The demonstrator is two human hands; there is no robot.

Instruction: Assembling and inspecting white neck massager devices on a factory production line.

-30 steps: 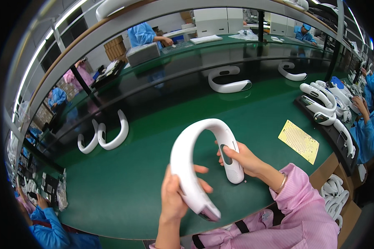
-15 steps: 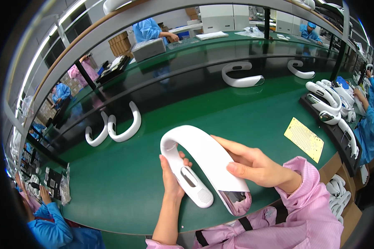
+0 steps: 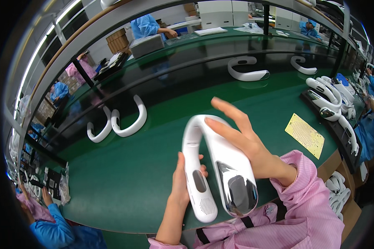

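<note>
Here, over the green tabletop (image 3: 112, 174): a white neckband device (image 3: 221, 149), with long axis running near to far, bend (image 3: 193, 126) farthest. Gripped around the narrower limb (image 3: 198, 182) by the left hand (image 3: 180, 182); covered along the wider limb (image 3: 224, 162) by the open right hand (image 3: 255, 151), with fingers (image 3: 233, 115) extended forward.

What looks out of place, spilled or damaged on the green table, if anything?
Nothing clearly spilled or damaged shows. The yellow perforated sheet lies askew on the green table, and white curved devices overlap untidily on the black tray at right; both may be normal. The held white device shows no visible crack.
</note>
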